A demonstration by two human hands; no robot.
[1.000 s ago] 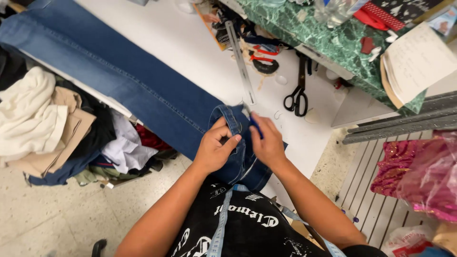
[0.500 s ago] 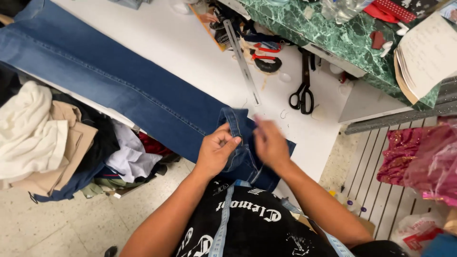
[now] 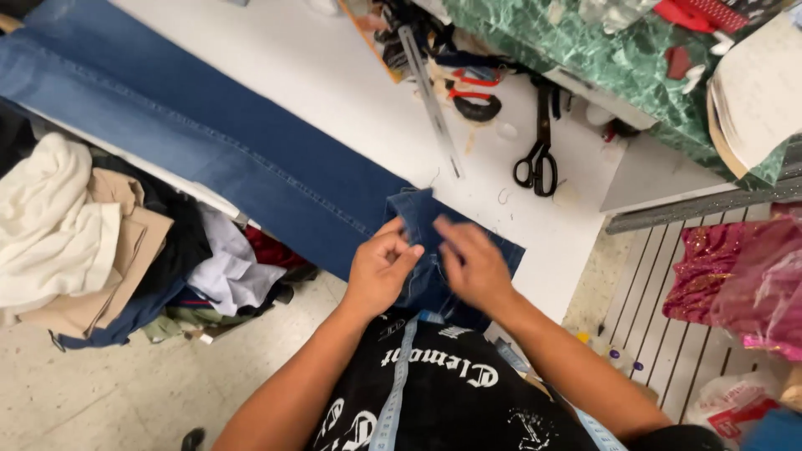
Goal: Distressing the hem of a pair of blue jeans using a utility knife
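- Both hands work at the desk's near edge: left hand [image 3: 380,271] pinches the folded hem [image 3: 415,219] of the jeans leg [image 3: 209,142], and right hand [image 3: 472,266] lies flat on the cuff, fingers loose.
- Jeans leg runs along the white desk [image 3: 284,75] toward its far left corner; only the hem is turned up, unstitched as far as I can tell.
- Ruler [image 3: 430,96] and black scissors [image 3: 539,154] lie apart, untouched.

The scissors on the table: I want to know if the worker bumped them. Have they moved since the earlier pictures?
No. The black scissors lie as before, just right of the long ruler on the white table; only the camera shifted.
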